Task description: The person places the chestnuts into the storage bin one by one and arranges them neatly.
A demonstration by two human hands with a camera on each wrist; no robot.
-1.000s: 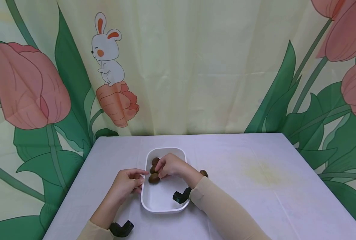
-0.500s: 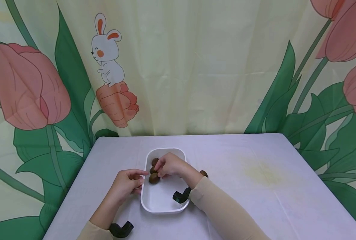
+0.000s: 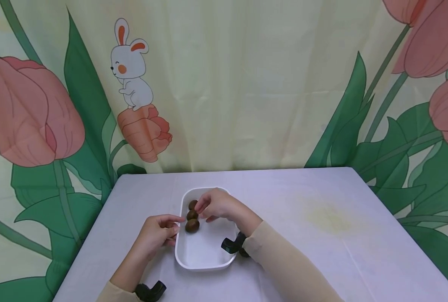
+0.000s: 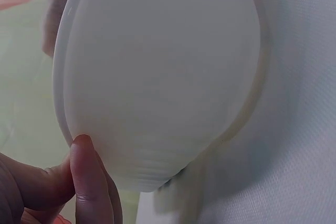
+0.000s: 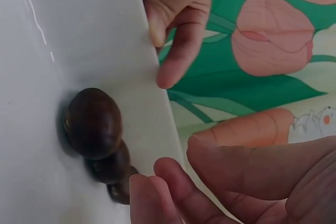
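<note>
Inside the white tray (image 3: 205, 251), along its left side, lie several smooth, brown, chestnut-like balls: a near one (image 3: 192, 226), a middle one (image 3: 192, 214) and a far one (image 3: 193, 205). My right hand (image 3: 219, 205) hovers just right of them. Its thumb and fingertips are apart and hold nothing, as the right wrist view shows. My left hand (image 3: 156, 230) touches the tray's left rim from outside with its fingertips. The outer tray wall (image 4: 168, 66) fills most of the left wrist view.
Another brown ball (image 3: 243, 253) sits on the table by the tray's right side, partly hidden by the black wrist camera (image 3: 231, 244). A white cloth covers the table (image 3: 303, 201). Behind it hangs a printed curtain (image 3: 239, 96).
My right hand has drawn slightly right, away from the balls, its fingertips parting from them. A ball seen right of the tray earlier is out of sight; another shows beneath the wrist.
</note>
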